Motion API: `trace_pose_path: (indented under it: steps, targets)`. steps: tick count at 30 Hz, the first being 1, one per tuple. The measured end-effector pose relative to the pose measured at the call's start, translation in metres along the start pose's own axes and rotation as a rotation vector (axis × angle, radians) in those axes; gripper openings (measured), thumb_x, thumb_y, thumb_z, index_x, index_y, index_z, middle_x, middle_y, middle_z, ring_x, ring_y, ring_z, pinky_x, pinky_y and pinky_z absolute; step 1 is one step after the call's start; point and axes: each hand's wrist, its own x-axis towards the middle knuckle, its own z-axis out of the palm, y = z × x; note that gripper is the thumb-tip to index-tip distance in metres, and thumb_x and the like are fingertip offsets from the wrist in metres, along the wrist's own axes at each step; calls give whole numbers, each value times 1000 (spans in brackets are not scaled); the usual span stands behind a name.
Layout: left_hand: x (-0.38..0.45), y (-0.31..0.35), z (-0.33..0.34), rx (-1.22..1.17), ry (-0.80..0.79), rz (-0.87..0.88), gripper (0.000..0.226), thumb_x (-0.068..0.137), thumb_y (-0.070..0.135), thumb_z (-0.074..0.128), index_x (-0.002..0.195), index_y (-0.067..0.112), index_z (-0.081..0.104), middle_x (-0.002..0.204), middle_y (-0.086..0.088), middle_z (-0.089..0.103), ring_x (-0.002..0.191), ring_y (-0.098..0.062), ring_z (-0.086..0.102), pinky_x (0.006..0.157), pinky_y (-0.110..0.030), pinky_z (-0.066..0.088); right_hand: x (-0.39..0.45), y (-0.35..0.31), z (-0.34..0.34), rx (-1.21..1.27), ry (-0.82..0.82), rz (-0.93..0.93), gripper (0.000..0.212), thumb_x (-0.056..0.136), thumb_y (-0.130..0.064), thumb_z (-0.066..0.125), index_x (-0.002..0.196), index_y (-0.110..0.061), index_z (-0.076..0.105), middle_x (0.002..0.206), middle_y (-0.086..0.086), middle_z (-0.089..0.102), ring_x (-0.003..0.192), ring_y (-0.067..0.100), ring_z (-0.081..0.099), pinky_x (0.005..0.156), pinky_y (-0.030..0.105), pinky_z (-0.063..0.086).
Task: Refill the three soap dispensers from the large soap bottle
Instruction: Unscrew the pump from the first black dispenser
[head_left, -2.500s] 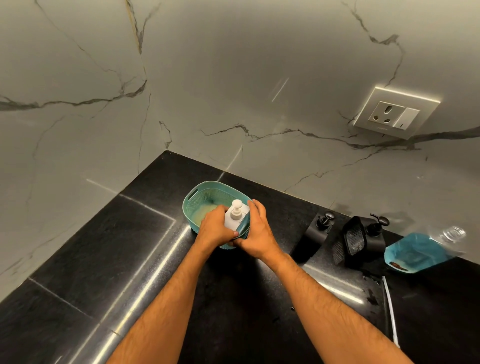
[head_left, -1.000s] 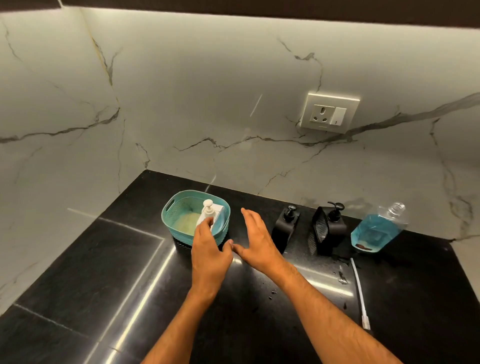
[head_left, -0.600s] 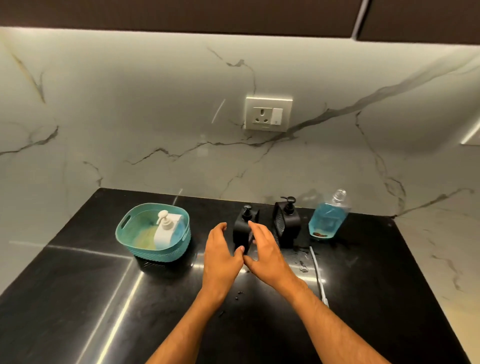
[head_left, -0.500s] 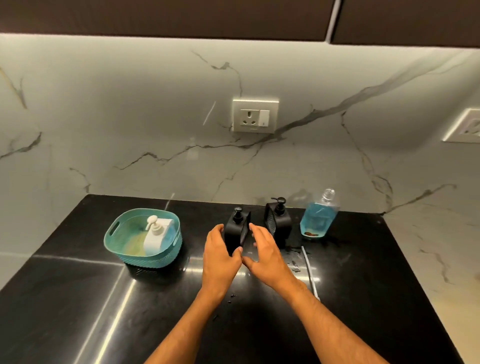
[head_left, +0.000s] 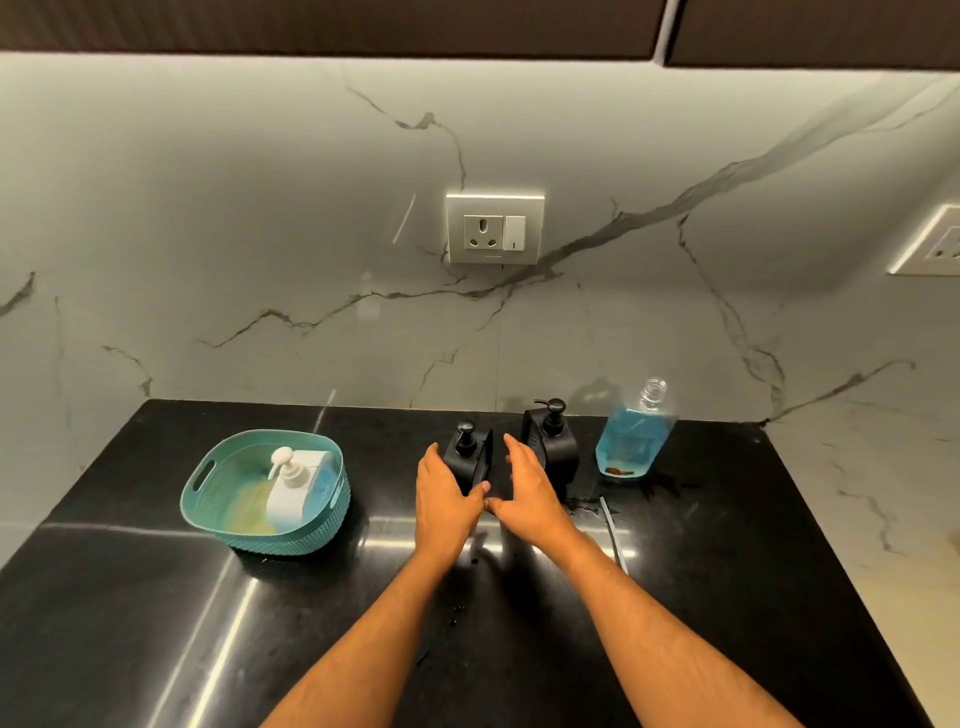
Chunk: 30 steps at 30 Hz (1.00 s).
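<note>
A white pump dispenser (head_left: 296, 486) stands in a teal basket (head_left: 208, 499) at the left of the black counter. Two black pump dispensers stand near the wall: the left black dispenser (head_left: 467, 452) and the right black dispenser (head_left: 553, 441). My left hand (head_left: 444, 496) lies against the left side of the left black dispenser, fingers straight. Fingers extended, my right hand (head_left: 524, 488) is at that dispenser's right side, and the thumbs of both hands meet in front of it. A clear large soap bottle (head_left: 636, 436) with blue liquid and no cap stands to the right.
A thin white tube (head_left: 615, 535) lies on the counter in front of the soap bottle, with wet spots near it. A wall socket (head_left: 494, 228) sits on the marble backsplash above the dispensers. The black counter (head_left: 727, 571) ends at the right against a pale marble surface.
Both hands let go of the white dispenser in the basket and moved right to the left black dispenser. The view swung right and up.
</note>
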Motion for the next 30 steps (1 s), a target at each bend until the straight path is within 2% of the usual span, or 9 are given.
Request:
trace_pose_path:
  steps: [3, 5, 11, 14, 17, 20, 24, 27, 30]
  targets:
    - [8, -5, 4, -31, -12, -5, 86, 83, 21, 86, 153, 4, 37, 150, -14, 49, 141, -30, 47, 115, -38, 41, 10, -3, 3, -14, -6, 18, 100, 83, -8, 77, 163, -14, 16, 166, 5, 24, 154, 21, 24, 121, 25, 20]
    - [12, -10, 5, -69, -32, 13, 68, 82, 15, 84, 140, 8, 49, 133, -9, 61, 127, -27, 58, 102, -32, 48, 15, -3, 5, -10, -8, 26, 99, 82, -2, 73, 162, -15, 17, 163, 6, 28, 152, 22, 28, 117, 23, 20]
    - [12, -15, -2, -117, -37, 60, 53, 85, 17, 82, 131, 18, 56, 105, 14, 65, 105, -11, 67, 80, -12, 45, 12, -10, 2, 20, -8, 19, 94, 84, 1, 67, 162, -15, 20, 162, 3, 29, 151, 20, 30, 122, 29, 24]
    - [5, -12, -9, -126, -25, 91, 53, 84, 22, 83, 130, 22, 57, 100, 21, 64, 98, -2, 66, 75, -8, 46, 2, -21, -5, 63, 80, -33, 85, 82, 3, 65, 158, -13, 31, 157, 2, 35, 147, 20, 36, 124, 38, 31]
    - [-8, -8, -19, -133, -26, 144, 52, 82, 27, 84, 128, 28, 58, 98, 24, 66, 93, 11, 65, 76, -5, 48, -12, -35, -13, 89, 210, -126, 74, 77, 0, 67, 148, -11, 48, 143, 1, 47, 136, 18, 45, 114, 44, 44]
    - [-26, -2, -27, -141, -49, 175, 50, 82, 28, 83, 126, 29, 60, 100, 20, 70, 94, 8, 66, 76, -12, 53, -27, -49, -21, 86, 301, -226, 65, 73, -13, 71, 137, -11, 59, 130, -1, 55, 123, 17, 53, 105, 43, 50]
    - [-51, 10, -34, -178, -54, 215, 41, 86, 30, 79, 122, 26, 61, 97, 15, 72, 87, 2, 69, 72, -22, 58, -40, -59, -26, -25, 376, -307, 50, 73, -38, 87, 113, -14, 69, 106, -4, 63, 99, 14, 58, 87, 30, 53]
    - [-68, 16, -35, -175, -56, 228, 38, 88, 26, 78, 122, 25, 61, 97, 12, 72, 87, -3, 70, 74, -34, 61, -48, -61, -26, -97, 429, -296, 45, 71, -44, 89, 96, -13, 68, 92, -2, 62, 83, 13, 59, 74, 25, 50]
    - [-83, 16, -35, -169, -53, 218, 34, 87, 21, 78, 116, 24, 62, 94, 9, 72, 83, -6, 70, 73, -40, 61, -57, -63, -25, -142, 479, -294, 38, 73, -38, 90, 87, -12, 67, 85, 0, 64, 75, 13, 58, 69, 24, 49]
